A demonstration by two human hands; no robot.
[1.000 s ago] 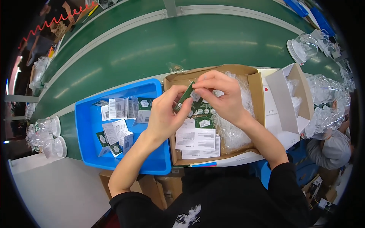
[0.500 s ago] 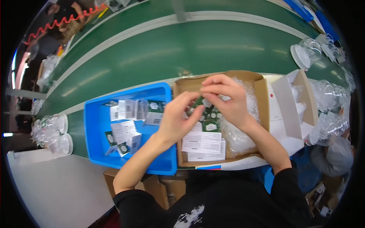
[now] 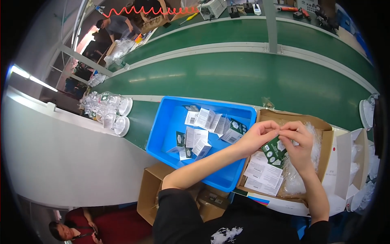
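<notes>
My left hand point(image 3: 261, 139) and my right hand point(image 3: 299, 145) meet above the cardboard tray point(image 3: 323, 162). Both have thumb and fingers pinched together, tip to tip. Whatever is between the fingertips is too small to make out. Right under them is a green printed card point(image 3: 275, 152); whether they touch its upper edge I cannot tell. White printed leaflets point(image 3: 262, 175) lie in the tray's near left part, beside clear plastic wrap point(image 3: 298, 179) on its right. Left of the tray stands a blue bin point(image 3: 162, 140) with several folded green-and-white leaflets point(image 3: 202, 142) in it.
A green work surface point(image 3: 227, 73) runs behind the bin and tray. Clear plastic jars point(image 3: 115, 107) stand at left. An open white box point(image 3: 351, 162) is at right, brown cartons point(image 3: 152, 187) below the bin. Another person point(image 3: 118, 26) works far left; one in red point(image 3: 105, 223) is lower left.
My view has swung left, so bin and tray appear further right. My hands stay over the tray, fingertips now closer together, with more of the green card visible below them.
</notes>
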